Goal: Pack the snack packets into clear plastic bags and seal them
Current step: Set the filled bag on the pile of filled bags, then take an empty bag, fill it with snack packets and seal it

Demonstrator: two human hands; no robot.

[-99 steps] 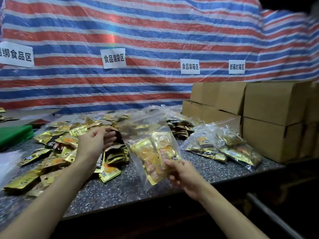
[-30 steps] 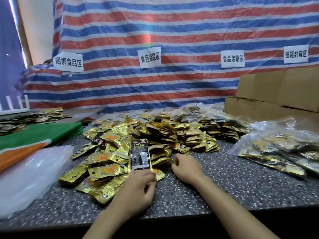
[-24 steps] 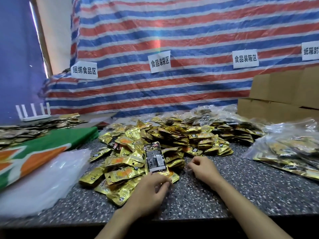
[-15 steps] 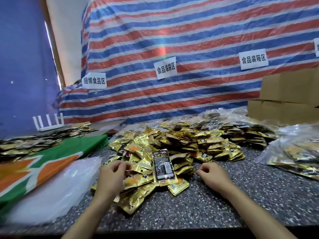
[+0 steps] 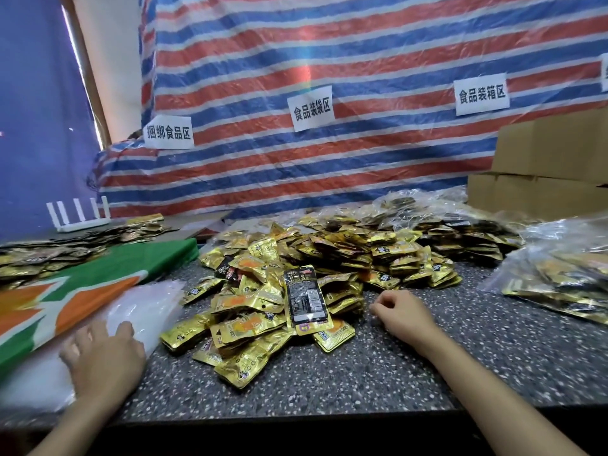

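Observation:
A big heap of gold snack packets covers the middle of the speckled counter. One packet with a black label lies face up on its near side. A stack of empty clear plastic bags lies at the left. My left hand rests flat on that stack with fingers spread. My right hand sits on the counter just right of the heap, fingers loosely curled, holding nothing. Filled clear bags lie at the right.
A green and orange box lies at the left, with more packets behind it. Cardboard boxes stand at the back right. A striped tarp with paper signs hangs behind. The counter's front edge is near me.
The filled bag my right hand held earlier is gone from it. My view has swung left. My left hand left the black-labelled packet and moved left onto the empty bags.

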